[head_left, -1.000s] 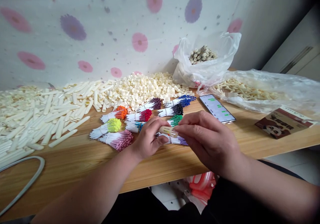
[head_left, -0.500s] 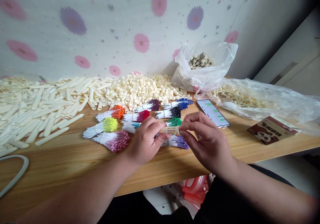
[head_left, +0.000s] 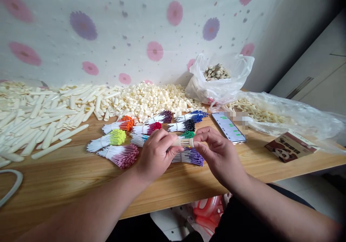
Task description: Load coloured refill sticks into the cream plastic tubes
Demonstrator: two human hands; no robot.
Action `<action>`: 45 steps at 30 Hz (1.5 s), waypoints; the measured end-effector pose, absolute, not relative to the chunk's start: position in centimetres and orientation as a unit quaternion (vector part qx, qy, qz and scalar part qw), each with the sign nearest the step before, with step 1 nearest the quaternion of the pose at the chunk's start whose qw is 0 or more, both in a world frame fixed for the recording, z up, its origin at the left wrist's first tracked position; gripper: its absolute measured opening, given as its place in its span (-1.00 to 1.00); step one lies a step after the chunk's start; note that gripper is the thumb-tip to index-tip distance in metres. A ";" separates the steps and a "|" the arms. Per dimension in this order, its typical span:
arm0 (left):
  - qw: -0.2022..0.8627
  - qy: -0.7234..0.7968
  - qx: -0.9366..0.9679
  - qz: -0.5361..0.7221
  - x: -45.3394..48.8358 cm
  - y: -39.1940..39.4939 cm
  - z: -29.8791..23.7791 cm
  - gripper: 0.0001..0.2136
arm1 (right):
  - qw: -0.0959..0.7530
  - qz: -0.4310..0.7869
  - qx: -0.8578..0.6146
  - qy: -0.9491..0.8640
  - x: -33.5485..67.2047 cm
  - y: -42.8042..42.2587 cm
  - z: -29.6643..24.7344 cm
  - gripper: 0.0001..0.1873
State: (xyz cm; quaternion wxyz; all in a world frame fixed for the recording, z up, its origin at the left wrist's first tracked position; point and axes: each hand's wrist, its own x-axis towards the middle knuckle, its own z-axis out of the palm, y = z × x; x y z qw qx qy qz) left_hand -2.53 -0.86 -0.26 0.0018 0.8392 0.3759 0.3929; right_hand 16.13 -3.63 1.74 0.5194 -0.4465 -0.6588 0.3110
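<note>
A cream slotted pen barrel (head_left: 185,143) lies level between my two hands. My left hand (head_left: 157,150) wraps round its left part, fingers over the top and thumb below. With thumb and fingertips, my right hand (head_left: 216,150) pinches the ring-like right end. Long slots run along the part showing between the hands. Just under and behind the hands lie bundles of pen refills: purple-tipped refills (head_left: 189,157), green-tipped refills (head_left: 187,134) and black-tipped refills (head_left: 181,126). Pink-tipped refills (head_left: 121,155) and yellow-tipped refills (head_left: 108,139) are left of my left hand.
Long cream pen tubes (head_left: 48,126) are heaped at the left, short slotted pieces (head_left: 154,97) at the back. A plastic bag (head_left: 200,83) of assembled-looking pieces, a clear bag of thin parts (head_left: 259,108), a phone (head_left: 228,126) and a small box (head_left: 290,146) lie rightward.
The camera view has shifted slightly. Both hands keep hold of the pen barrel, and its slots now face the camera more openly near the right end.
</note>
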 end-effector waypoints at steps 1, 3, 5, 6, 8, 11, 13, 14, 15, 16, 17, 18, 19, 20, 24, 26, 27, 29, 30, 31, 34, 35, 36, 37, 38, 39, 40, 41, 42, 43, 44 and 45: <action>0.002 0.377 0.839 0.391 -2.6 -0.8 -0.3 -0.71 | 0.518 0.327 -0.446 -0.652 16.1 -3.7 1.7 -0.86; 0.005 0.379 0.840 0.388 -2.6 -0.8 -0.4 -0.70 | 0.512 0.369 -0.436 -0.642 16.3 -3.9 1.7 -0.84; 0.009 0.377 0.841 0.389 -2.6 -0.8 -0.4 -0.70 | 0.495 0.413 -0.408 -0.646 17.0 -3.9 1.8 -0.83; 0.015 0.375 0.840 0.393 -2.6 -0.8 -0.5 -0.70 | 0.491 0.425 -0.392 -0.652 17.5 -3.7 1.8 -0.84; 0.046 0.376 0.830 0.410 -2.6 -0.7 -0.7 -0.71 | 0.507 0.401 -0.376 -0.664 18.6 -2.5 2.1 -0.84; 0.146 0.382 0.767 0.494 -3.1 0.2 -1.0 -0.71 | 0.493 0.274 -0.429 -0.705 19.2 1.3 3.0 -0.85; 0.195 0.409 0.687 0.567 -3.8 1.4 -1.1 -0.70 | 0.359 0.193 -0.475 -0.780 18.2 4.5 3.6 -0.83; 0.203 0.434 0.644 0.596 -4.3 2.1 -1.2 -0.69 | 0.261 0.139 -0.476 -0.828 17.3 6.1 3.7 -0.81; 0.207 0.463 0.603 0.616 -4.8 2.9 -1.2 -0.70 | 0.164 0.068 -0.464 -0.868 16.2 7.6 3.6 -0.78; 0.214 0.485 0.571 0.627 -5.3 3.7 -1.3 -0.71 | 0.133 0.046 -0.459 -0.877 15.1 8.9 3.4 -0.78; 0.227 0.498 0.552 0.629 -5.8 4.4 -1.3 -0.73 | 0.108 0.030 -0.456 -0.883 13.9 10.1 3.2 -0.79; 0.240 0.506 0.540 0.628 -6.3 5.2 -1.4 -0.75 | 0.086 0.012 -0.457 -0.885 12.8 11.2 2.8 -0.79; 0.250 0.512 0.539 0.621 -6.7 5.8 -1.4 -0.77 | 0.070 -0.002 -0.459 -0.886 11.9 12.0 2.4 -0.80; 0.253 0.521 0.543 0.608 -7.0 6.3 -1.5 -0.77 | 0.051 -0.017 -0.460 -0.886 11.1 12.7 1.9 -0.81; 0.243 0.583 0.585 0.509 -7.6 7.2 -1.9 -0.79 | -0.012 -0.068 -0.464 -0.883 9.9 14.2 0.6 -0.79; 0.246 0.607 0.608 0.449 -7.6 7.3 -2.1 -0.81 | -0.029 -0.082 -0.465 -0.881 9.9 14.4 0.4 -0.76; 0.245 0.616 0.618 0.423 -7.5 7.3 -2.1 -0.81 | -0.035 -0.084 -0.465 -0.881 9.9 14.5 0.4 -0.75; 0.239 0.631 0.627 0.389 -7.4 7.3 -2.2 -0.81 | -0.042 -0.082 -0.463 -0.882 10.0 14.7 0.4 -0.74; 0.236 0.635 0.630 0.380 -7.4 7.3 -2.2 -0.80 | -0.044 -0.078 -0.461 -0.883 10.0 14.8 0.5 -0.74; 0.235 0.638 0.632 0.373 -7.4 7.3 -2.2 -0.80 | -0.046 -0.074 -0.458 -0.885 10.1 14.8 0.5 -0.74; 0.234 0.642 0.634 0.361 -7.3 7.2 -2.2 -0.82 | -0.050 -0.065 -0.448 -0.890 10.1 14.8 0.6 -0.73; 0.234 0.644 0.634 0.357 -7.2 7.2 -2.1 -0.82 | -0.051 -0.065 -0.445 -0.892 10.0 14.8 0.6 -0.73; 0.233 0.647 0.634 0.354 -7.2 7.2 -2.0 -0.83 | -0.052 -0.068 -0.442 -0.893 10.0 14.6 0.6 -0.74; 0.232 0.650 0.633 0.351 -7.2 7.1 -2.0 -0.83 | -0.052 -0.072 -0.439 -0.894 9.9 14.5 0.6 -0.74; 0.231 0.653 0.632 0.348 -7.1 7.1 -1.9 -0.83 | -0.052 -0.077 -0.437 -0.895 9.8 14.3 0.6 -0.74; 0.229 0.656 0.631 0.344 -7.1 7.0 -1.8 -0.83 | -0.053 -0.083 -0.434 -0.895 9.6 14.1 0.6 -0.73; 0.228 0.659 0.630 0.340 -7.0 7.0 -1.7 -0.83 | -0.054 -0.088 -0.432 -0.896 9.5 14.0 0.7 -0.72; 0.226 0.662 0.630 0.336 -7.0 6.9 -1.7 -0.83 | -0.056 -0.093 -0.430 -0.896 9.4 13.8 0.7 -0.71; 0.223 0.664 0.631 0.332 -6.9 6.9 -1.6 -0.83 | -0.058 -0.097 -0.429 -0.896 9.3 13.7 0.7 -0.70; 0.221 0.666 0.632 0.329 -6.9 6.8 -1.6 -0.83 | -0.060 -0.100 -0.428 -0.896 9.3 13.6 0.7 -0.69; 0.219 0.666 0.634 0.327 -6.9 6.8 -1.5 -0.82 | -0.062 -0.103 -0.428 -0.896 9.2 13.5 0.7 -0.68; 0.218 0.666 0.635 0.325 -6.9 6.8 -1.5 -0.82 | -0.065 -0.105 -0.428 -0.895 9.2 13.5 0.7 -0.68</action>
